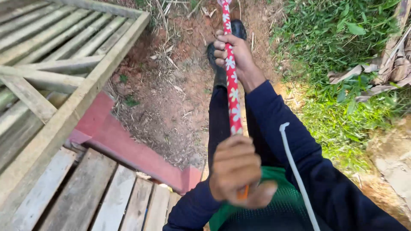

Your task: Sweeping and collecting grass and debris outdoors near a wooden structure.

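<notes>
A long red handle [233, 92] patterned with white flowers runs from my chest down toward the bare dirt. My left hand [236, 171] is closed around its near end, where a bit of orange shows under the fingers. My right hand [233, 55] grips the handle farther down, arm stretched out in a dark blue sleeve. The tool's head is out of view past the top edge. Just behind my right hand stands my black boot [219, 57] on the dirt.
A weathered wooden slatted frame [64, 64] lies at the left, beside a red-painted ledge [128, 147] and grey planks [98, 196]. Green grass and weeds [342, 64] grow at the right. A white cord [297, 175] hangs over my green mesh vest [274, 209].
</notes>
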